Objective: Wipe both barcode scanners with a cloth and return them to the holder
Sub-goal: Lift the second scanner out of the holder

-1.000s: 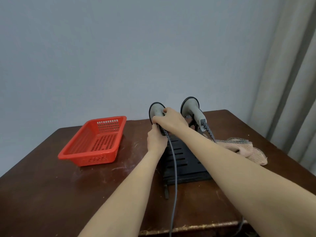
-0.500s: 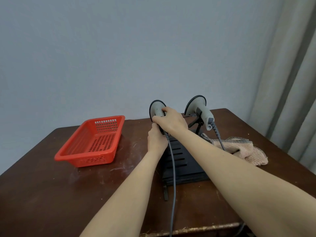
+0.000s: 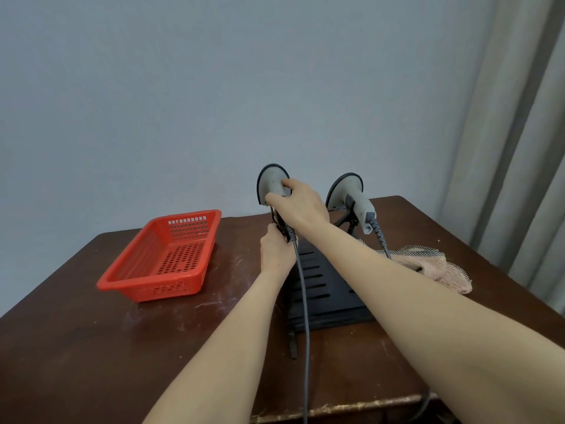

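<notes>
— What are the hands doing, from where you stand?

— Going by the head view, both bare forearms reach out over the table [image 3: 76, 362], and the right one angles in from the right. The right hand [image 3: 301, 206] is up high with its knuckles towards us. Its fingers curl round the neck of the held scanner [image 3: 271, 183] just under the round head, with the thumb beneath. That's a proper grasp.

— And the other hand?

— The left hand [image 3: 276, 250] sits lower, right below the first, with its back to us. The thumb points up against the dark piece at the bottom of that scanner's handle. The fingers are hidden behind, so I can't tell whether it grips or only steadies.

— Where is that scanner, exactly?

— It's over the back left of the black holder [image 3: 330, 301], head upright and facing the wall. The hands cover the joint, so I can't say whether it's seated in its cradle. Its grey cable [image 3: 306, 347] runs down across the slotted base and off the near table edge.

— And the second one?

— The other scanner [image 3: 359, 206] rests in the holder's right cradle, head up and handle slanting down towards us. Nobody is touching it. The cloth [image 3: 440, 267] lies crumpled on the table to the right of the holder, partly behind the right forearm. A red basket [image 3: 171, 255] stands off to the left, apart from the holder.
</notes>
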{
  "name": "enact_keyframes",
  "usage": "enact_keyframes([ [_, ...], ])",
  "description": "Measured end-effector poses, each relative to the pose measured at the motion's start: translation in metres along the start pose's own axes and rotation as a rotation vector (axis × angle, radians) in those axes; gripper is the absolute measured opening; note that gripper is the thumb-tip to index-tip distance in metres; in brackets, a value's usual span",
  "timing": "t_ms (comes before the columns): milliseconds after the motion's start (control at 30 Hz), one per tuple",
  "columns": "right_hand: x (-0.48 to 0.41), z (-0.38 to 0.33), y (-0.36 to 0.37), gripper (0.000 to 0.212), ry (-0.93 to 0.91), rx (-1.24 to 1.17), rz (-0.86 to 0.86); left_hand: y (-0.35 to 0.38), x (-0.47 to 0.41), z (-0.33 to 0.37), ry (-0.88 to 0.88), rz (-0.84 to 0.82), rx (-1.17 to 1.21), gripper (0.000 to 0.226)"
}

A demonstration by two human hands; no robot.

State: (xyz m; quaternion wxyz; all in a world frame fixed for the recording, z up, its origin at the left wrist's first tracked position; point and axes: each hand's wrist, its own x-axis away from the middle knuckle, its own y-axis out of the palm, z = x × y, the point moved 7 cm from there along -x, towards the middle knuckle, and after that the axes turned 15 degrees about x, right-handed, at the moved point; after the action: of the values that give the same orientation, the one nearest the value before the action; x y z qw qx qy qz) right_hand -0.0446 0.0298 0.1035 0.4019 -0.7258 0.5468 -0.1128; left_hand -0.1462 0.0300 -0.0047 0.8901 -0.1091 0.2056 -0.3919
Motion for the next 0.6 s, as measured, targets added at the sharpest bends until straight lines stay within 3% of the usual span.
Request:
enact_keyframes([
  [100, 0.001, 0.004, -0.005, 0.05, 0.037, -0.055, 0.004, -0.006, 0.0, 0.004, -0.027, -0.012, 0.044, 0.027],
  [200, 0.003, 0.014, -0.009, 0.02, 0.062, -0.131, -0.001, -0.01, 0.003, 0.009, -0.018, -0.042, -0.035, 0.029],
  [300, 0.004, 0.022, -0.018, 0.034, 0.084, -0.194, 0.004, -0.009, 0.004, 0.016, 0.011, -0.044, -0.104, 0.037],
  [433, 0.01, 0.032, -0.029, 0.036, 0.11, -0.252, 0.016, -0.011, 0.007, 0.027, 0.001, -0.053, -0.168, 0.05],
  [533, 0.014, 0.04, -0.04, 0.034, 0.11, -0.282, 0.041, -0.021, 0.013, 0.045, 0.046, 0.05, -0.194, 0.054],
  [600, 0.018, 0.046, -0.051, 0.031, 0.118, -0.277, 0.075, -0.031, 0.019, 0.067, 0.165, 0.172, -0.198, 0.048],
])
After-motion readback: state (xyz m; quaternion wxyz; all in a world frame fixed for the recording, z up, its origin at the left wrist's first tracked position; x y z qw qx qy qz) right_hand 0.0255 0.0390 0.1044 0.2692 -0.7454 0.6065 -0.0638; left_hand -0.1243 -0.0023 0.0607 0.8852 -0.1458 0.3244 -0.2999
